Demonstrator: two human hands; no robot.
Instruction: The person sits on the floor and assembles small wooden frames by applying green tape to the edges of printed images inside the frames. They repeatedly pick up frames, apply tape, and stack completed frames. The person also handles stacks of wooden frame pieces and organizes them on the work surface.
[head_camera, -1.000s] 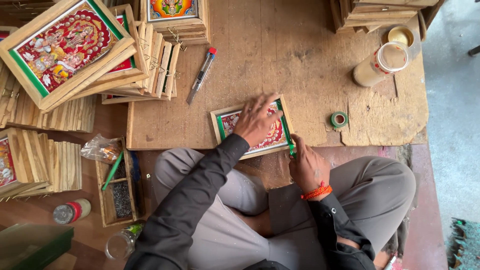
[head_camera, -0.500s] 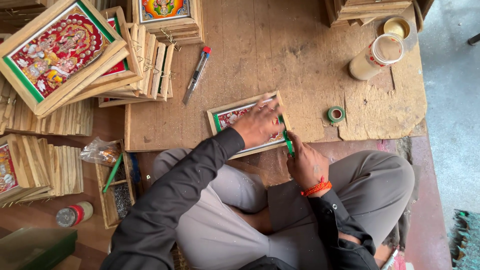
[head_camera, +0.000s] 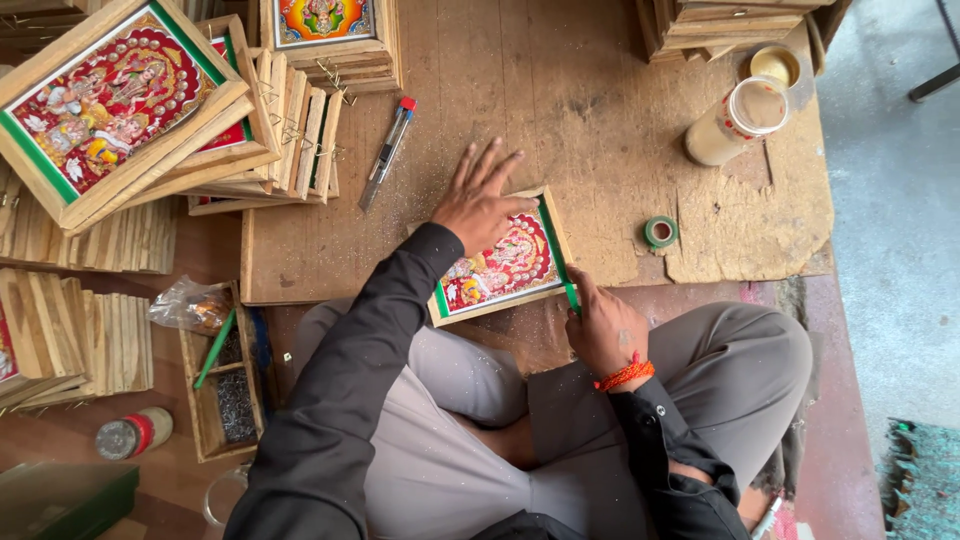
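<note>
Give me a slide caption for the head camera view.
Left hand steadies a framed picture while right hand presses green tape along its edge.

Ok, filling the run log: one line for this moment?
left hand: flat on framed picture | right hand: pressing green tape along frame edge | tape roll: beside

worktop: worn wooden board (head_camera: 600, 90)
on it: framed picture (head_camera: 500, 265), utility knife (head_camera: 386, 152), green tape roll (head_camera: 660, 232), jar (head_camera: 732, 118), frame stacks (head_camera: 290, 130)

Left hand (head_camera: 480, 205) flat, fingers spread; right hand (head_camera: 603, 325) pinching.
</note>
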